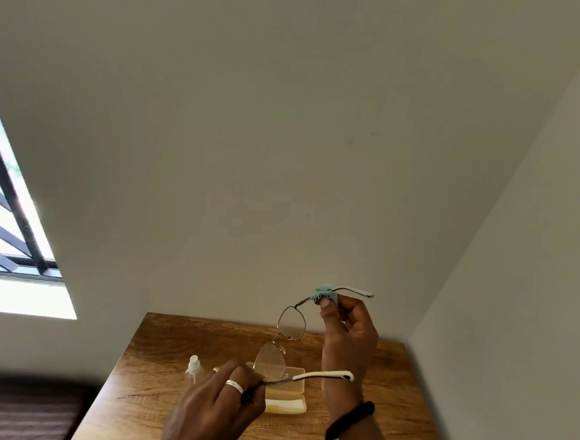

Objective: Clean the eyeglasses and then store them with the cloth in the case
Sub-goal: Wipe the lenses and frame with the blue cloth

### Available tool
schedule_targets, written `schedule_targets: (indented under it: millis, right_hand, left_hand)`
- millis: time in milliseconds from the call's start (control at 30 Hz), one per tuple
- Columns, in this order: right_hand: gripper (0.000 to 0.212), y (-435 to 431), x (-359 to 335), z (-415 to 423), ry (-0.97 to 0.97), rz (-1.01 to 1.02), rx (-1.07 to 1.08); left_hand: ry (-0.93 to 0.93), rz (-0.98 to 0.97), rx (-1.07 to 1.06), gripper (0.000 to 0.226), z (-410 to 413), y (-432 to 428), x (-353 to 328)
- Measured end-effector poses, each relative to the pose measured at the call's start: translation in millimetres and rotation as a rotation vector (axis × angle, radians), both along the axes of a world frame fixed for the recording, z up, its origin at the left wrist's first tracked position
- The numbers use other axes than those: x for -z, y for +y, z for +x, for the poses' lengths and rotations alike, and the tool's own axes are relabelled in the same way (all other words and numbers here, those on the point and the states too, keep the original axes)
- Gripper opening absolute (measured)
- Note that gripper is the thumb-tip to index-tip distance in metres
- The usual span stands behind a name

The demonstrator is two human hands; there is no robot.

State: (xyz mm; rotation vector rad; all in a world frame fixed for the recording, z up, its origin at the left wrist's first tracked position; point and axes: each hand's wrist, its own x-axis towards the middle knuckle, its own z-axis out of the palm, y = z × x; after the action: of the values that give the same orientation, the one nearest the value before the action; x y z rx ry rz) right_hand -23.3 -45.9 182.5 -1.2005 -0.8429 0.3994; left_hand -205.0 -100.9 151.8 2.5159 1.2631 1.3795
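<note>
Spanning both hands, eyeglasses near-vertical: left hand pinching one temple, right hand seemingly cloth-wrapping the other.

Wooden table w/ dark grain runs under both hands, set in a corner of plain light walls. Small clear spray bottle w/ white nozzle stands upright on it, just left of left hand & a bit beyond. Barred window far left of the hands, higher up; bright outside, dark slanted bars. Dark brown striped surface at bottom-left, beside table edge, left of left forearm; can't tell what it is.
</note>
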Motion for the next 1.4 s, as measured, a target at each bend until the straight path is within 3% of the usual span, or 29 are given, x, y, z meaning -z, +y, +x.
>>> schedule_targets:
  millis: [367,767,1033,1167,1400]
  right_hand:
    - [0.01,-14.6,-26.0,7.8,0.08,0.157,-0.004]
    - [0.009,-34.8,-44.4,33.9,0.054,0.261,0.049]
    - [0.016,-56.2,4.1,10.8,-0.093,-0.184,-0.298]
    - [0.014,-60.7,15.0,-19.6,-0.07,-0.253,-0.382]
    - [0.016,-63.5,24.0,-30.6,-0.226,-0.286,-0.362]
  left_hand:
    - [0.042,-0.063,0.01,0.009,5.8,-8.3,1.0]
    - [-0.034,-0.249,-0.147,0.013,3.0,-1.1,-6.9]
    - [-0.154,-0.417,-0.216,0.009,11.0,10.9,-21.4]
    - [-0.138,-0.419,-0.187,0.007,20.7,7.1,-21.9]
    - [0.016,-0.327,-0.216,0.023,21.2,3.6,-14.5]
